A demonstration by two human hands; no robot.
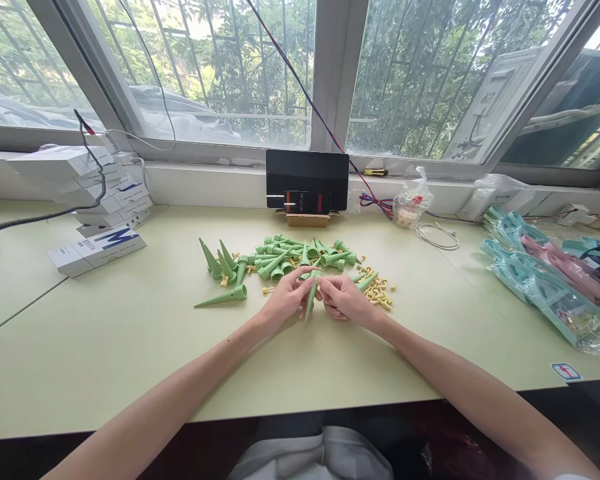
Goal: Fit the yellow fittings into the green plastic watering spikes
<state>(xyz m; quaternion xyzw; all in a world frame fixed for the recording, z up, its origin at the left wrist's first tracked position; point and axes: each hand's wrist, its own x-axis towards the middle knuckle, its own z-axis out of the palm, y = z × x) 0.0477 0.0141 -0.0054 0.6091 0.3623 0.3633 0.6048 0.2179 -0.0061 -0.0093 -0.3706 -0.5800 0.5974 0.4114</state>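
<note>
Just in front of the green heap (280, 257), the left hand (289, 293) pinches a green spike (310, 303); the right hand (349, 298) bunches its fingers beside the wide end (whether pinching anything, I cannot tell). Fine work there seemingly calls for steadiness.

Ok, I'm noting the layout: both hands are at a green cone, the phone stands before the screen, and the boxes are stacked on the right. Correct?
Wrong side: in the head view, the boxes are stacked on the left. The left hand and right hand are at a green cone, the phone before the screen.
</note>
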